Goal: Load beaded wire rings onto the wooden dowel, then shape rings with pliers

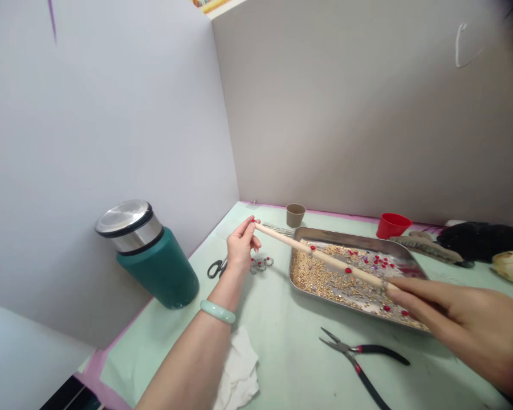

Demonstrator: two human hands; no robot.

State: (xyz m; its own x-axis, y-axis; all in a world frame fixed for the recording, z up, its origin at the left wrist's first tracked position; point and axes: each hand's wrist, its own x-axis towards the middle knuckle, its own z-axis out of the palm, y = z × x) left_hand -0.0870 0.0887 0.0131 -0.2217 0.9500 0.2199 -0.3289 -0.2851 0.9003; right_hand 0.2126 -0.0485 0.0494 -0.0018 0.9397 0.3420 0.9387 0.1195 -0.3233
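Observation:
A pale tapered wooden rod (331,260) slants over the metal tray, with red beads (347,270) and thin rings of small beads or wire around it. My right hand (465,319) grips its near end between thumb and fingers. At the far, narrow end, my left hand (240,242) is closed in a pinch, and a red bead (253,220) shows at its fingertips. The exact contact there is hard to make out. Below the rod, the tray (350,306) holds many gold beads, some red and purple ones. Open-jawed pliers (346,348) with black handles lie in front of it.
A green bottle (166,267) stands left by the wall. Black-handled scissors (216,268) and beaded pieces (260,263) lie behind my left wrist. White tissue (241,370) is near the front. Behind the tray stand a brown cup (296,215) and a red cup (392,225); a black bundle (481,239) lies right.

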